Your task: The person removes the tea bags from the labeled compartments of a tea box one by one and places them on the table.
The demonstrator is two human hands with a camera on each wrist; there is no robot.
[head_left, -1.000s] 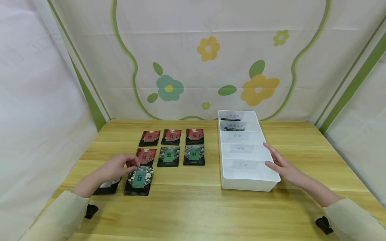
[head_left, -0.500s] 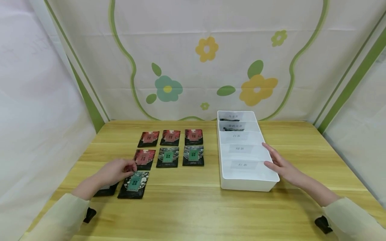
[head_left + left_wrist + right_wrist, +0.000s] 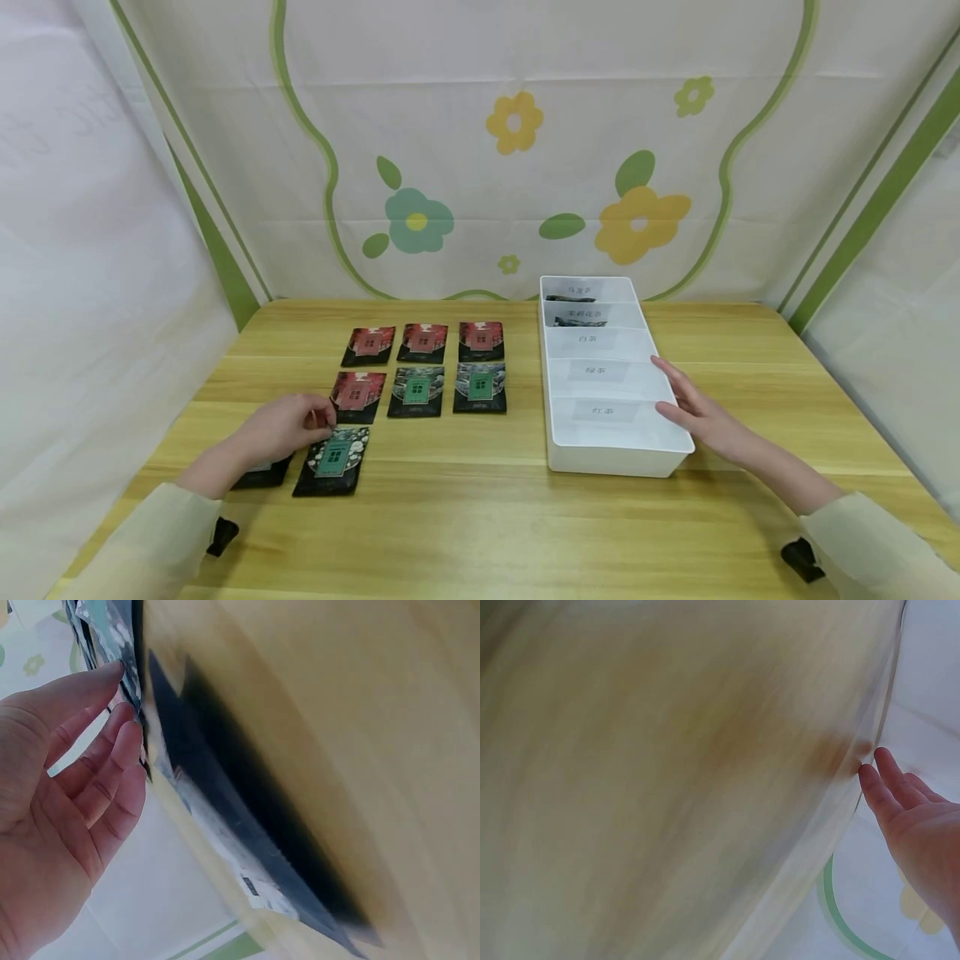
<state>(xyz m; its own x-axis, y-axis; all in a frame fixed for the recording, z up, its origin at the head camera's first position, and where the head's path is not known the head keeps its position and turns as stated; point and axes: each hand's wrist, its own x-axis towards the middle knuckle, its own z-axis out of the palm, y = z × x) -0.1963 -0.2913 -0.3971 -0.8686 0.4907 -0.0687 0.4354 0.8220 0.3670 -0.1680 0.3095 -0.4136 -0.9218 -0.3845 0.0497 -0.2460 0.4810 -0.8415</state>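
My left hand (image 3: 281, 429) pinches the top left corner of a dark tea packet (image 3: 332, 463) with a green label and white flowers. In the left wrist view, the thumb lies against that tea packet (image 3: 112, 630). Beside it, partly hidden under my hand, is another dark packet (image 3: 264, 474) with a whitish print, larger in the left wrist view. A white divided box (image 3: 611, 461) stands on the right, with labelled compartments. My right hand (image 3: 705, 418) touches its right rim with extended fingers. Dark packets (image 3: 581, 322) show in the two rear compartments.
Several red-labelled tea packets (image 3: 423, 342) and two green-labelled tea packets (image 3: 480, 387) lie in rows left of the box. A white cloth with printed flowers (image 3: 420, 221) hangs behind the wooden table (image 3: 465, 525), with white cloth on both sides.
My left hand has drawn the flowered tea packet slightly left and toward me, tilting it a little. Over the last half second it is nearly still. My right hand stays at the box.
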